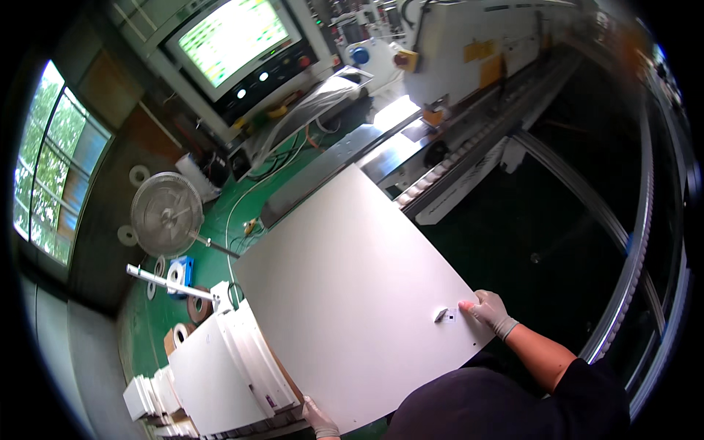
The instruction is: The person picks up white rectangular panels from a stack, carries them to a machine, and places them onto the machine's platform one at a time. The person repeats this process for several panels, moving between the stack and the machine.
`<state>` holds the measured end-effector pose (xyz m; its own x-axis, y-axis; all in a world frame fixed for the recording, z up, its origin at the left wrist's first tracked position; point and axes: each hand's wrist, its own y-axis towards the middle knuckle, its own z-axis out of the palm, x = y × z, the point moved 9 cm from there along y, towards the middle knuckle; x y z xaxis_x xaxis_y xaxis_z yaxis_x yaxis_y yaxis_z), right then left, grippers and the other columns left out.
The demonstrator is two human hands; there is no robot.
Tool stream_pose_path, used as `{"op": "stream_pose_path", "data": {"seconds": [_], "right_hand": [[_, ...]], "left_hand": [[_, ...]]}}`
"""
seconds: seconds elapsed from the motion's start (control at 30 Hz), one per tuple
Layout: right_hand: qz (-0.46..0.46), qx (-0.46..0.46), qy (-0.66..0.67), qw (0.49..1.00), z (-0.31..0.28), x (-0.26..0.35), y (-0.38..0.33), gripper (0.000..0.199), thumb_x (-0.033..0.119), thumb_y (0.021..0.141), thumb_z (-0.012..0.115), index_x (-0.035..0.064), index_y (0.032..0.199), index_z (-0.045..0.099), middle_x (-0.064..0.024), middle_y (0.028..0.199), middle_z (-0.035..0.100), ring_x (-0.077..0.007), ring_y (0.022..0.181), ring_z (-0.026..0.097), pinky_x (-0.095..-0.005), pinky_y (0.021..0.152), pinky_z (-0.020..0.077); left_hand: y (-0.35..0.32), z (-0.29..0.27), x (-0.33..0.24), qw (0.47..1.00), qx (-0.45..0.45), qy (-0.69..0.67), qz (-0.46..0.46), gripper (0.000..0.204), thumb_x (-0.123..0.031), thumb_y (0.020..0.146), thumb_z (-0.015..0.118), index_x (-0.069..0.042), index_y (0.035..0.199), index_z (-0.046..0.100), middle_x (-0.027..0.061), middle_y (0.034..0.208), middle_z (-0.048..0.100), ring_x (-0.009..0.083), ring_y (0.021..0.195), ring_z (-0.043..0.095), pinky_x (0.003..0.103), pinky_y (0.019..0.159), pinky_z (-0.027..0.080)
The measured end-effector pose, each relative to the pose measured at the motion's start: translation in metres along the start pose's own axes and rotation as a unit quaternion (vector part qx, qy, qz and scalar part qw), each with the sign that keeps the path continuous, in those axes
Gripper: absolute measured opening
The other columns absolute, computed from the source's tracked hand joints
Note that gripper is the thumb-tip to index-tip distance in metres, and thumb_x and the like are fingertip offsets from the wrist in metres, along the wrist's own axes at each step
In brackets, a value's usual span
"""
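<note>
A large white panel (pixel 345 271) spans the middle of the view, held tilted in front of my body. My right hand (pixel 493 312), in a pale glove, grips its right edge with the thumb on top, beside a small label (pixel 450 315) that is partly lifted. At the near left corner my left hand (pixel 320 418), also gloved, is closed on the panel's edge; its lower part is cut off by the picture's rim. The fingers under the panel are hidden. The panel's far corner reaches to the metal machine bed (pixel 359 147).
Left of the panel stands a stack of white panels (pixel 213 374). Beyond it are a fan (pixel 167 214) and tape rolls (pixel 198 304) on a green floor. A long machine (pixel 477 59) with a lit screen (pixel 233 40) lies ahead; a roller rail (pixel 634 271) curves along the right.
</note>
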<state>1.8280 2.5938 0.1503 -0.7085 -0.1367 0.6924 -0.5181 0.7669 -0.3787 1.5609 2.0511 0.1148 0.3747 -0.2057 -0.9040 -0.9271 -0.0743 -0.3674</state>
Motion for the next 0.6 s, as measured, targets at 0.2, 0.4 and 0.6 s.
{"op": "stream_pose_path", "data": {"seconds": [0.2,0.4,0.6], "right_hand": [[-0.054,-0.013,-0.023,0.998,-0.037,-0.010,0.006,0.068,0.059,0.080,0.069,0.0024,0.117,0.062,-0.0238,0.109,0.067,-0.0387,0.101,0.067,-0.0450,0.087,0.0527],[-0.002,-0.047,-0.218,0.975,-0.055,0.022,0.031,0.125,0.072,0.071,0.073,0.0045,0.160,0.016,-0.0234,0.135,0.054,-0.0339,0.121,0.061,-0.0434,0.098,0.0524],[0.064,-0.031,-0.267,0.961,-0.061,0.050,0.038,0.129,0.077,0.068,0.072,0.0079,0.161,0.016,-0.0218,0.135,0.054,-0.0330,0.120,0.062,-0.0417,0.098,0.0527]], "left_hand": [[-0.005,0.044,-0.005,0.993,0.110,0.034,-0.012,0.056,-0.043,0.108,0.039,0.007,0.128,0.054,0.0166,0.119,0.064,0.0275,0.104,0.066,0.039,0.092,0.057],[-0.008,0.103,-0.034,0.975,0.213,0.055,0.022,0.054,-0.042,0.110,0.037,0.007,0.112,0.060,0.0129,0.106,0.066,0.0208,0.094,0.065,0.034,0.086,0.054],[0.006,0.111,-0.017,0.979,0.202,0.029,-0.002,0.055,-0.044,0.110,0.036,0.007,0.113,0.059,0.0128,0.104,0.067,0.0218,0.092,0.066,0.034,0.085,0.055]]}}
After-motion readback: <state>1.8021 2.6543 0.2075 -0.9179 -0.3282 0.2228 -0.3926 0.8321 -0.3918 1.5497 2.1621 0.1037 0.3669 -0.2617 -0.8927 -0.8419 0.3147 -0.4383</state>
